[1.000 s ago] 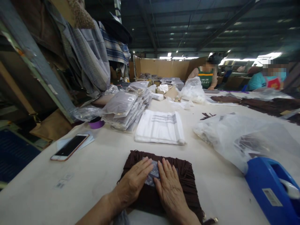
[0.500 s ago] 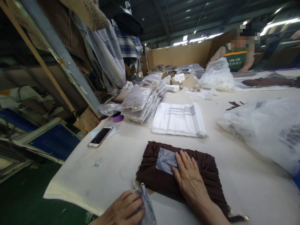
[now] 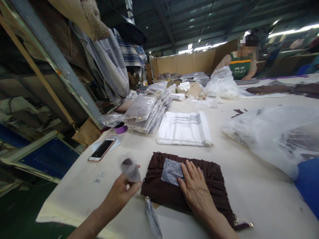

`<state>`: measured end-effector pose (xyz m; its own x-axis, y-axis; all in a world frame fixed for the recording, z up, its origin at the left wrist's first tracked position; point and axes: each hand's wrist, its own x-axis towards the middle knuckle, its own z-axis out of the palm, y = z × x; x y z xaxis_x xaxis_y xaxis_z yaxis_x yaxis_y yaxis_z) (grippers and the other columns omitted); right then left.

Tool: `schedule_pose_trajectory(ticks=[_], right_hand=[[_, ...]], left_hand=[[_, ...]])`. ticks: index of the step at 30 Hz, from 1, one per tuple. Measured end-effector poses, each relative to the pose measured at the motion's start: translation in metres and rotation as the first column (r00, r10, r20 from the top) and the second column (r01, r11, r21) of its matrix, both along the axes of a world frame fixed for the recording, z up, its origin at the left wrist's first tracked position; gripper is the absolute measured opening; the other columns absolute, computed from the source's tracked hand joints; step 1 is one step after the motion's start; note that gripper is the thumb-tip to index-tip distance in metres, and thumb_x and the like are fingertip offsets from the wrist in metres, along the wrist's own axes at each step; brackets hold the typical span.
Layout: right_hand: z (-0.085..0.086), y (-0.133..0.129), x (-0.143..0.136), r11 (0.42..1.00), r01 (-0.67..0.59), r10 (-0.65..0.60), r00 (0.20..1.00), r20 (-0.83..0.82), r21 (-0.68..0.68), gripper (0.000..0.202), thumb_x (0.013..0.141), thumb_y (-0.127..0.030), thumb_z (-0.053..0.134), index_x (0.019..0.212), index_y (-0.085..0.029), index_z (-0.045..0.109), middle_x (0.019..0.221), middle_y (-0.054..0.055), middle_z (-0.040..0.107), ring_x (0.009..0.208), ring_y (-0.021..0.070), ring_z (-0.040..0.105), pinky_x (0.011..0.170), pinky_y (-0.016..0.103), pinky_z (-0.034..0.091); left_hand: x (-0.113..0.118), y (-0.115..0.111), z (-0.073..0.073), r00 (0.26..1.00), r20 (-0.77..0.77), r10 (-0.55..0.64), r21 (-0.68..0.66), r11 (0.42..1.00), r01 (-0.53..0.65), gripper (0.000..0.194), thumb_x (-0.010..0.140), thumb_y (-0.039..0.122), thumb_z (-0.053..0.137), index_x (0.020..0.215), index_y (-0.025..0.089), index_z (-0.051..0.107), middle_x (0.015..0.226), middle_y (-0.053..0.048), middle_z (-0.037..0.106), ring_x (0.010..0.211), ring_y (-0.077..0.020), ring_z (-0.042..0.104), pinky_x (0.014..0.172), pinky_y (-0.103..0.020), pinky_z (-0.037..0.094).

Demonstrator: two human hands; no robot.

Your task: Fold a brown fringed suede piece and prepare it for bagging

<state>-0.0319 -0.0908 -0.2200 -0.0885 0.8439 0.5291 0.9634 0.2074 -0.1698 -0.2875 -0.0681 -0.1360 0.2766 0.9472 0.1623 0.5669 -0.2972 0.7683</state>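
Observation:
A dark brown fringed bag lies flat on the table in front of me. My right hand rests on it with fingers stretched out, the fingertips over the edge of a crinkled grey plastic packet. Left of the bag, my left hand is raised, pinching a small translucent plastic piece that is blurred by motion. A strip wrapped in grey plastic hangs from the bag's near left corner, by a metal fitting. At the near right corner a brown strap ends in a metal clip.
Beyond the bag lies a folded white striped cloth, beside stacked plastic-bagged goods. A phone and purple tape roll are at left. A large plastic bag stands right. A co-worker is across the table.
My left hand has let go of the wrapped strip at the bag's corner and risen up and left, now with the small plastic piece. My right hand stays flat on the bag.

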Motion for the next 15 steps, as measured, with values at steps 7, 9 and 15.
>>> schedule_pose_trajectory(ticks=[7, 9, 15], right_hand=[[0.000, -0.006, 0.011, 0.998, -0.043, 0.008, 0.844, -0.536, -0.053, 0.071, 0.086, -0.031, 0.044, 0.142, -0.017, 0.003, 0.140, 0.016, 0.034, 0.128, 0.0268, 0.033, 0.099, 0.048, 0.037], [0.009, -0.012, 0.015, 1.000, -0.026, 0.027, 0.780, -0.625, 0.011, 0.070, 0.085, -0.025, 0.043, 0.142, -0.017, 0.003, 0.143, 0.016, 0.026, 0.129, 0.0258, 0.030, 0.099, 0.046, 0.037], [0.024, -0.021, 0.006, 0.973, -0.166, 0.188, 0.973, -0.136, 0.157, 0.052, 0.084, -0.018, 0.048, 0.135, -0.017, 0.035, 0.139, 0.010, 0.038, 0.130, 0.0286, 0.028, 0.105, 0.054, 0.025]], left_hand=[[0.078, 0.016, -0.029, 0.782, -0.591, -0.198, 0.452, 0.722, 0.524, 0.052, 0.079, 0.004, 0.035, 0.129, 0.018, 0.036, 0.117, -0.014, 0.051, 0.104, -0.0218, 0.054, 0.081, -0.035, 0.051], [0.078, 0.018, -0.041, 0.733, -0.667, -0.133, 0.455, 0.706, 0.542, 0.054, 0.080, 0.004, 0.034, 0.131, 0.019, 0.036, 0.118, -0.014, 0.050, 0.103, -0.0233, 0.053, 0.078, -0.037, 0.052], [0.069, 0.020, -0.049, 0.731, -0.671, -0.122, 0.485, 0.673, 0.558, 0.050, 0.083, 0.009, 0.035, 0.132, 0.020, 0.036, 0.118, -0.013, 0.051, 0.104, -0.0214, 0.050, 0.081, -0.035, 0.051]])
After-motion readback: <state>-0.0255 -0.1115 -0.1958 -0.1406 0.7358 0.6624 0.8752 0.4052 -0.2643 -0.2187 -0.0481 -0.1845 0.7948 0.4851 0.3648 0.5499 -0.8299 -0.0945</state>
